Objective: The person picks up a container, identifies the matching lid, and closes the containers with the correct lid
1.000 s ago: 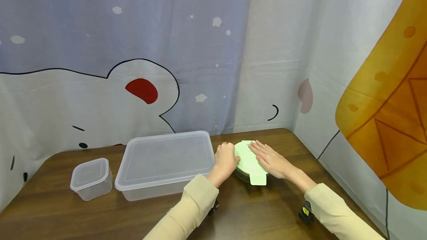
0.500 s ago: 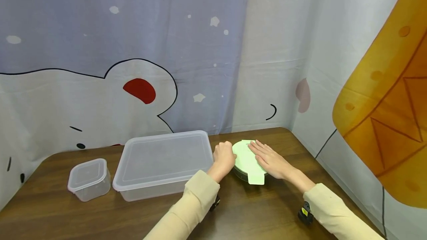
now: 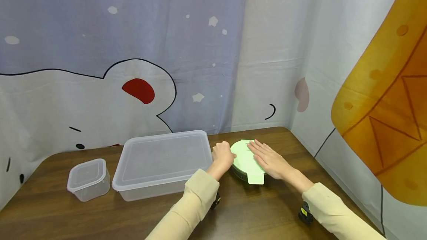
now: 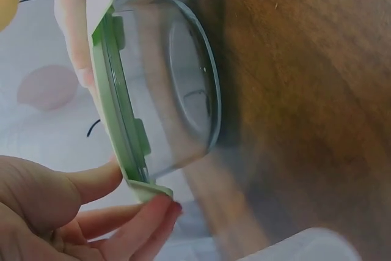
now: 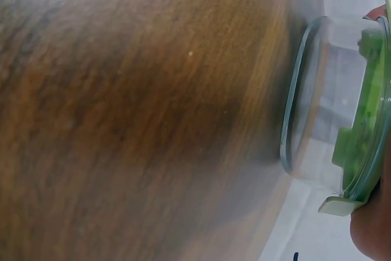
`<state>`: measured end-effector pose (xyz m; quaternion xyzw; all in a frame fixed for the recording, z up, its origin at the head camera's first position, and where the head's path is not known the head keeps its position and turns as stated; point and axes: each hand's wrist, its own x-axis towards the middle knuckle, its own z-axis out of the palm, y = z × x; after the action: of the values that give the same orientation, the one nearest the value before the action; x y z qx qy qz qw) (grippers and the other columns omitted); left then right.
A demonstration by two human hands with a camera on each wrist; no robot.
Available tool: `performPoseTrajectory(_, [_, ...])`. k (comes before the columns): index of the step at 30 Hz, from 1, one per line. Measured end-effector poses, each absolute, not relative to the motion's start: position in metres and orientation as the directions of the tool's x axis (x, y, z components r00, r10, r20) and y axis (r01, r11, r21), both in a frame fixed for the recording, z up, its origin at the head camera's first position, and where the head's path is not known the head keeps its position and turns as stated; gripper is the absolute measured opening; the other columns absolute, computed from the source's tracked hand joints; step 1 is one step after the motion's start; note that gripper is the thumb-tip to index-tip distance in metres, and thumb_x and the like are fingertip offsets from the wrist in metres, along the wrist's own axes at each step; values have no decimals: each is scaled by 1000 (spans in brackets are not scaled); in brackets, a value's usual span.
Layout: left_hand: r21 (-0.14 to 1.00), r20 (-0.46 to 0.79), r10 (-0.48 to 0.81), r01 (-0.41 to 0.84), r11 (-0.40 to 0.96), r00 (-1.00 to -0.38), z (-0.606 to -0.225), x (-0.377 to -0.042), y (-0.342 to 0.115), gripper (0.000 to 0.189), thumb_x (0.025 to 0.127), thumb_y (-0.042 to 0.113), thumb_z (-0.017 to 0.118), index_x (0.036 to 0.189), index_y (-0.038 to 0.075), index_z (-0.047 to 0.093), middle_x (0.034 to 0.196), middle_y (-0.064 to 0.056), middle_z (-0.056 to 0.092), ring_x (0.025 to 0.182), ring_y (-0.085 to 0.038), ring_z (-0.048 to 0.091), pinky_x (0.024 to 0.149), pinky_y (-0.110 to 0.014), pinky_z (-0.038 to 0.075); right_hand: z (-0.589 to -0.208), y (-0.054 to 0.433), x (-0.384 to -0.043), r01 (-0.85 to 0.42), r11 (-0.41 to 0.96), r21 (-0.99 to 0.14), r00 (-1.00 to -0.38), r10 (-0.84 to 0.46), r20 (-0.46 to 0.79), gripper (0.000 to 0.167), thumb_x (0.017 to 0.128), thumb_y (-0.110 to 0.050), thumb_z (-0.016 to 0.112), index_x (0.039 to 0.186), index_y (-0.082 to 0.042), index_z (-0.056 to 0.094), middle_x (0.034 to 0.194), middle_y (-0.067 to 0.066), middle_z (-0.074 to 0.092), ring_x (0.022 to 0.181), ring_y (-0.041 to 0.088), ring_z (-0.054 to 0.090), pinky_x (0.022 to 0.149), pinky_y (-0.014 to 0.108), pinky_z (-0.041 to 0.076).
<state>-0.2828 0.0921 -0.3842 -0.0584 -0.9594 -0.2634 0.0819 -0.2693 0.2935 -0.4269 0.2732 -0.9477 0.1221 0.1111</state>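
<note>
A round clear glass food container with a pale green lid (image 3: 242, 158) stands on the table at the right. My left hand (image 3: 222, 157) is at its left side. In the left wrist view, the left thumb touches the lid's rim and the fingers curl under a green side flap (image 4: 148, 191), pinching it. My right hand (image 3: 271, 161) lies flat on the lid with its fingers straight. A front flap (image 3: 255, 179) sticks out toward me. The glass bowl (image 4: 165, 77) shows below the lid. The lid's right side is hidden under the right hand.
A large lidded translucent plastic box (image 3: 163, 160) stands left of the left hand. Farther left is a small lidded plastic box (image 3: 88, 179). The wooden table (image 3: 253, 214) ends at a printed curtain (image 3: 200, 66) behind and on the right.
The left thumb has shifted slightly away from me along the lid's rim. My right hand stays flat on the lid. The head view has turned slightly.
</note>
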Motion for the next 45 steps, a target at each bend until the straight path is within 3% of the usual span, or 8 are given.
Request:
performPoseTrajectory(5, [553,163,63,145,821,-985,-385,-282,90,25,76,23,81,77,1,70,87,-17,73,85,-36,69,69,-40,57,-429,294,-270,-531,830,-172,-835,-478,273,47,104,-23,35,148,-6,35,155,13,32,146,32,25,118,54,20])
performPoseTrajectory(11, [571,177,58,150,807,-983,-386,-282,90,25,76,21,82,79,-1,70,88,-19,72,84,-38,69,69,-42,57,-430,294,-270,-528,832,-169,-837,-476,270,48,104,-23,35,148,-6,35,156,12,31,146,32,25,118,53,20])
performPoseTrajectory(17, [578,171,45,137,804,-984,-387,-284,90,22,78,20,80,76,1,69,85,-17,72,82,-36,69,66,-40,57,-431,293,-273,-529,832,-165,-836,-478,271,48,104,-24,35,148,-5,35,155,12,32,146,32,25,118,51,20])
performPoseTrajectory(28, [570,200,26,138,810,-979,-391,-284,92,32,76,28,81,85,0,70,86,-17,73,78,-35,70,61,-38,57,-429,291,-273,-510,840,-186,-849,-456,267,48,104,-24,35,148,-5,34,155,12,32,146,31,24,118,52,18])
performPoseTrajectory(35, [587,222,15,145,797,-975,-394,-285,93,28,76,25,82,78,1,68,82,-17,72,76,-36,70,60,-40,56,-428,293,-271,-504,838,-210,-854,-448,263,48,104,-24,34,148,-5,34,156,12,31,146,33,23,118,56,17])
performPoseTrajectory(45, [570,181,-17,91,817,-983,-388,-287,93,32,72,27,84,80,1,68,80,-14,72,80,-31,69,67,-37,57,-428,294,-269,-520,827,-215,-843,-456,286,47,104,-23,35,148,-4,35,155,14,33,145,35,25,116,58,18])
